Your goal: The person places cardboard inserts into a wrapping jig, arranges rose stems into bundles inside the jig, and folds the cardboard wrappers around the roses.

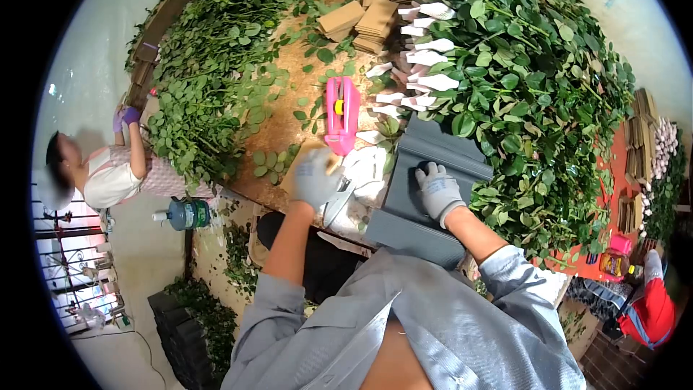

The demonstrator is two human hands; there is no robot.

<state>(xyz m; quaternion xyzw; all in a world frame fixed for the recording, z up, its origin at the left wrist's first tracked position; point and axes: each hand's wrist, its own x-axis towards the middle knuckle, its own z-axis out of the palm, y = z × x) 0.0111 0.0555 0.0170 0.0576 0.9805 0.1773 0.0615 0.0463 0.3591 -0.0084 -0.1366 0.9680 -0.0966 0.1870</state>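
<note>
My left hand (316, 179), in a pale work glove, is closed at the table's front edge, over the lower end of a brown cardboard piece (294, 178). What its fingers hold is hidden. Beside it lie a metallic bladed tool (337, 204), its kind unclear, and a pile of white sleeves (366, 171). Just beyond stands a pink tape dispenser (341, 117) with a yellow hub. My right hand (439, 191), also gloved, rests with fingers spread on a stepped dark grey panel (404, 206). The panel holds nothing under my palm that I can see.
Leafy stems with white-covered heads (433, 58) are stacked at the right. More leafy stems (209, 65) cover the left side. Folded cardboard pieces (375, 23) lie at the back. One person (108, 173) stands left; another in red (650, 310) is far right. A water bottle (189, 214) is at left.
</note>
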